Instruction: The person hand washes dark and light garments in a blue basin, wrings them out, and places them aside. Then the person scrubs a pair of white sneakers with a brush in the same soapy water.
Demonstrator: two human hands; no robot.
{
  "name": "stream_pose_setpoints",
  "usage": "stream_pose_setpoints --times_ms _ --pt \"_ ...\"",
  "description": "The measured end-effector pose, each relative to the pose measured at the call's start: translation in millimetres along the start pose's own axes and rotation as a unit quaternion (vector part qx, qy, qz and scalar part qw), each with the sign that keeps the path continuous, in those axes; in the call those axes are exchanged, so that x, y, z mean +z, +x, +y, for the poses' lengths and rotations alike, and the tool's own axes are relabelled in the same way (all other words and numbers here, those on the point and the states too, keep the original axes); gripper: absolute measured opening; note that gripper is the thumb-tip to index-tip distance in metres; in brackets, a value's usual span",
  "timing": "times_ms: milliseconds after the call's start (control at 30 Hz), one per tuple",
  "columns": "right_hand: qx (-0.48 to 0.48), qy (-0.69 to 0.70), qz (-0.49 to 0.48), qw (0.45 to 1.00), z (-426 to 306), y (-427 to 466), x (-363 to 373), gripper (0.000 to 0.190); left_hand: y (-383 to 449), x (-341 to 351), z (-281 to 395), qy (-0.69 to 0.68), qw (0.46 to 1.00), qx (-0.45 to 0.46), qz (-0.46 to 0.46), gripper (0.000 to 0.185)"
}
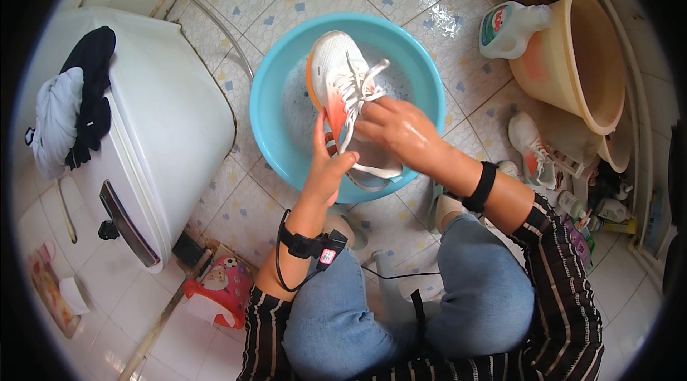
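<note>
A white running sneaker (331, 67) with orange-red patches and an orange sole edge is held above a turquoise plastic basin (262, 123). Soapy water (294, 126) with bubbles shows in the basin. My left hand (324, 169) grips the sneaker along its side near the ankle opening, thumb at the collar. At the lacing, the curled fingers of my wet right hand (400, 126) hold the white shoelaces (351, 91), which are looped at the knot. The toe points away from me and the heel towards me. My right hand covers part of the tongue and collar.
Left stands a white washing machine (177, 123) with dark and white clothes (70, 107) on it. A detergent jug (504, 29) and beige bucket (574, 59) are at right, near a similar sneaker (528, 147) and several bottles (612, 209). A grey hose (214, 21) reaches the basin.
</note>
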State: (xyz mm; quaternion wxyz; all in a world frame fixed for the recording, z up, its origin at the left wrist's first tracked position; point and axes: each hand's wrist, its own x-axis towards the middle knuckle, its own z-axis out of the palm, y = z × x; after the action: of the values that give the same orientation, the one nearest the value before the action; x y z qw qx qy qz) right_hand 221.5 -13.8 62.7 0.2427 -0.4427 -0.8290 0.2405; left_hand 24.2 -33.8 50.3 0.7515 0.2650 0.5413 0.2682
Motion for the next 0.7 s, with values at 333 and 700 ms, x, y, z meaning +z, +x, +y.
stream_pose_setpoints --times_ms 333,700 --pt "0.292 0.289 0.118 0.904 19 24 9 0.021 -5 -19 6 -0.068 0.998 -0.006 -0.013 0.099" --pt "0.348 0.363 0.105 0.858 17 37 -5 0.03 -7 -16 16 -0.099 0.991 -0.051 -0.074 0.092"
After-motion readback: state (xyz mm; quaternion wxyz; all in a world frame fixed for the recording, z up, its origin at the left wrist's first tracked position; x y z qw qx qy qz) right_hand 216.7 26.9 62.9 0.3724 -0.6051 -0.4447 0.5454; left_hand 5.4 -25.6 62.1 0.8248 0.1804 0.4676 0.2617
